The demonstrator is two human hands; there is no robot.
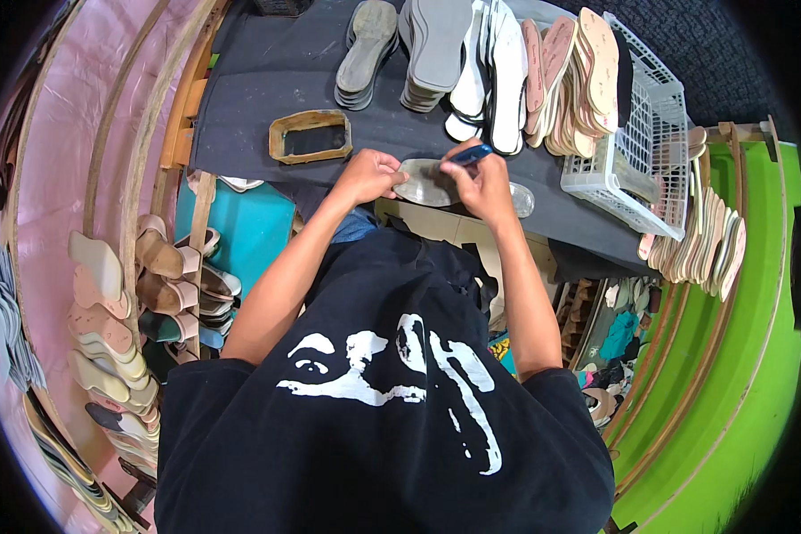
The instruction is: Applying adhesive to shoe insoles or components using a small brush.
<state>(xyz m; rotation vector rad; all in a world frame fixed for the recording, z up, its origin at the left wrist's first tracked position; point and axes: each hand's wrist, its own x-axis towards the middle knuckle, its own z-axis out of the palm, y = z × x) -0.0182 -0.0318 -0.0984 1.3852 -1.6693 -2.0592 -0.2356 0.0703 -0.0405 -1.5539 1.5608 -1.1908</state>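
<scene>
— Near the upper centre of the frame, what is held by the left hand [369, 175]?

— One end of a flat grey piece [427, 184], rounded in outline. It is pinched narrowly at its left edge between thumb and fingers, and is held at the near edge of the dark tabletop [240, 116].

— And by the right hand [487, 189]?

— A blue pen-like tool [470, 155] is gripped in curled fingers, its blue end pointed toward the upper right. The fingertips are seen over the right part of the grey piece; whether contact is made by the tool's tip cannot be told, as it is hidden.

— Anything recorded just right of that hand?

— A clear rounded end [522, 201], beside the wrist. Whether it is joined to the grey piece cannot be told, the middle being covered.

— The surroundings?

— Left of centre, a tan open-topped box [316, 157] is set near the left hand, untouched. Along the top, grey soles [365, 58] are stacked, then white soles [508, 71], then pink and beige insoles [599, 67] beside a white plastic basket [587, 182]. At the left of the frame, shoes [158, 249] are racked.
</scene>
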